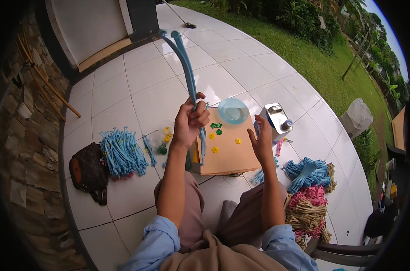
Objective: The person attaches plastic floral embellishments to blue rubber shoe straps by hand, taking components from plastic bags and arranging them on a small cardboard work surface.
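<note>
Blue strips (pixel 188 67) in L hand (pixel 191 118); bowl (pixel 232 121) (contents unclr).

glossy white square-tiled floor (pixel 142 86) with a curved outer edge, rough brown stone-clad wall (pixel 29 180) along the left, pale flat door (pixel 90 27) in a white frame, dark grey wall section (pixel 144 18) beside it, bright green lawn (pixel 304 67) beyond, dense leafy shrubs (pixel 304 22), soft daylight reflecting off the tiles

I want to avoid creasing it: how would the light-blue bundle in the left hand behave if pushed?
The light-blue bundle would probably bend rather than stay rigid, since it curves above the left hand. It may be springy rather than limp, as its upper end stands unsupported. It is likely light: one hand alone holds it up.
</note>
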Tool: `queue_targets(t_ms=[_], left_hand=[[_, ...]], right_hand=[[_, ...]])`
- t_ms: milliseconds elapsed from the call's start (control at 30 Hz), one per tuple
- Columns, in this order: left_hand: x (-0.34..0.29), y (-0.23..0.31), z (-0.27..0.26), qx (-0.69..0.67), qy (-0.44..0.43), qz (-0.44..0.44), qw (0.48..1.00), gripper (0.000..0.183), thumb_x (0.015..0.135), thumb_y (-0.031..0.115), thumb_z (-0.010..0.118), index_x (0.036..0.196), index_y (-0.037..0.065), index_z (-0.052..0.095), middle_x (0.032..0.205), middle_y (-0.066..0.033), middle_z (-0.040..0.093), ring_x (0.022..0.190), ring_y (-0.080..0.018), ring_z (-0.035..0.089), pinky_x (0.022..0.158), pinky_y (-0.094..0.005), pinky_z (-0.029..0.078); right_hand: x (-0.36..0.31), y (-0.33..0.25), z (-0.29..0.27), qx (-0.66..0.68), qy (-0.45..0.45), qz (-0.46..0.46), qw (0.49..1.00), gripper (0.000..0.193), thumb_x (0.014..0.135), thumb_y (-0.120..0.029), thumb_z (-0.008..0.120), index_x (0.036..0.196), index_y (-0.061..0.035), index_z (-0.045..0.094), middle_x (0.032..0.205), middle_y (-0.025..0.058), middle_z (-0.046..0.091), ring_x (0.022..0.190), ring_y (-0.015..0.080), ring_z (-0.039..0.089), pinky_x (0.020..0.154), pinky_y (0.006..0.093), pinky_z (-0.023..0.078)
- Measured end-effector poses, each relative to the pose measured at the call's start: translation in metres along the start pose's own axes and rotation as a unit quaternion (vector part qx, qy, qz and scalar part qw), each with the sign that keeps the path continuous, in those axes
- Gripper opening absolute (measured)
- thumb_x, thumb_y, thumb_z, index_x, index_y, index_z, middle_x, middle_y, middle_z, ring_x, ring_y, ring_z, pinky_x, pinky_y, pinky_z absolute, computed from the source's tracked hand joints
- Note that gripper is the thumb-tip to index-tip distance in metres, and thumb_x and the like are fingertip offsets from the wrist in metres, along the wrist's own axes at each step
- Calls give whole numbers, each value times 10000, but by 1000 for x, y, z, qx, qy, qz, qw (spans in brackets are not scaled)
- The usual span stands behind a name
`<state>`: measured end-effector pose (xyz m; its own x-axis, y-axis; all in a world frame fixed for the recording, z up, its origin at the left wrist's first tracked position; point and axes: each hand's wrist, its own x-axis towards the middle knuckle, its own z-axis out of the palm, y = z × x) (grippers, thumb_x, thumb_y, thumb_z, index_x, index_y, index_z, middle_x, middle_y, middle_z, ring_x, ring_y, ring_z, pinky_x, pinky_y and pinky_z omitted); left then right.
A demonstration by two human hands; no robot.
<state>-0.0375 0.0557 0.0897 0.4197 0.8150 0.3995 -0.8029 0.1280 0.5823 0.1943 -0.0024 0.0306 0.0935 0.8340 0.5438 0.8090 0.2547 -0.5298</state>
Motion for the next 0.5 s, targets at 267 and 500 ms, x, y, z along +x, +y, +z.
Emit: queue_targets(t_ms=[267,500], left_hand=[[5,-15,-10,-63,28,-120,990,366,894,205,281,1168,21,437,592,45,221,454,-44,208,429,-190,226],[8,-15,0,9,56,-129,990,377,923,266,444,1203,16,405,578,58,212,431,-23,188,417,-174,184]], right_hand=[[-42,64,32,-53,-290,208,933,1136,515,-219,820,1364,-107,75,1209,287,322,1081,443,429,873,458,422],[-37,30,31,-72,-359,303,880,1159,555,-341,812,1375,-106,27,1242,337,293,1050,476,462,893,440,421]])
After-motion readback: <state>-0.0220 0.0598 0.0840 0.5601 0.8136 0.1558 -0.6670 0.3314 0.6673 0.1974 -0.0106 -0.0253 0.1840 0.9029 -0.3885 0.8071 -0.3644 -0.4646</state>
